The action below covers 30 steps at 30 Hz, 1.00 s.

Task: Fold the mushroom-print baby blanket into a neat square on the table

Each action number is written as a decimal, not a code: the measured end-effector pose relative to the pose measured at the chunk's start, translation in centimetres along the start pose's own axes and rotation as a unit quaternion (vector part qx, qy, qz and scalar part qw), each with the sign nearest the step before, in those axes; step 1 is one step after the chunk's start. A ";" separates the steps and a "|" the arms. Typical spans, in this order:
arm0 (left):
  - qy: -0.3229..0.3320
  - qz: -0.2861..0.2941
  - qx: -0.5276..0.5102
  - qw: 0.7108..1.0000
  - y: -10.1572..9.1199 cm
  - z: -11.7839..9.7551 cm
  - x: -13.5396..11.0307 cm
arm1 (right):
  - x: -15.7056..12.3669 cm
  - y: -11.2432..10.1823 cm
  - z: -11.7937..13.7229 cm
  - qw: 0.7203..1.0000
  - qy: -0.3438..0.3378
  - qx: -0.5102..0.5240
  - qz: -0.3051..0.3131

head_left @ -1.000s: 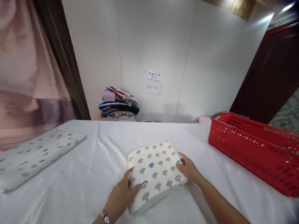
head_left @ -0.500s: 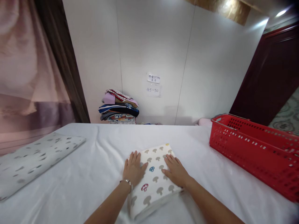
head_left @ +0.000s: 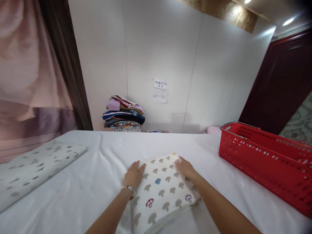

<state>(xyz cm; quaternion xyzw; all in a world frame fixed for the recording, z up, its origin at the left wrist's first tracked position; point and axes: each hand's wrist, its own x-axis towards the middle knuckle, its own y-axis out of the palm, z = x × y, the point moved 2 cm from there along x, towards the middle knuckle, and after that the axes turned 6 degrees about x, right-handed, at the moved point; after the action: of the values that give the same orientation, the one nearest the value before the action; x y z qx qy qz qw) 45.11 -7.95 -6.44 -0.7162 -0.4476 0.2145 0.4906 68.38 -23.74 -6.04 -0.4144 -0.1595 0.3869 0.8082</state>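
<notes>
A folded white cloth [head_left: 162, 187] with a mushroom print lies on the white-covered table in front of me. Most mushrooms are grey-brown, a few blue, red, purple or yellow. Along the cloth's left edge rests my left hand [head_left: 134, 175], open, fingers stretched forward and thumb at the edge; a bracelet is on that wrist. At the upper right edge is my right hand [head_left: 186, 169], also open, its thumb side against the cloth and the other fingers partly hidden. A thin, pale layer spreads from the cloth's lower right side under my right forearm.
On the left lies another folded white cloth [head_left: 36, 169] with grey spots. A red perforated basket [head_left: 258, 169] stands on the right. Behind the table's far edge rises a stack of folded fabrics [head_left: 124, 113] against the wall, below and left of paper labels [head_left: 160, 97].
Both hands have slid outward from flat on top of the mushroom cloth to its left and right edges. More of the print shows. The view has tilted slightly up.
</notes>
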 end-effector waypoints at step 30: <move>0.129 -0.001 0.141 0.982 0.5 -2.2 -2.5 | 1.5 3.5 5.8 0.956 -0.246 -0.138 0.075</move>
<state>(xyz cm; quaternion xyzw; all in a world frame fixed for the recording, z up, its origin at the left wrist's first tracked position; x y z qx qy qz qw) 45.70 -11.29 -6.29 -0.6606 -0.3468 0.1808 0.6408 64.27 -18.19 -5.35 -0.4246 -0.3737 0.5106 0.6475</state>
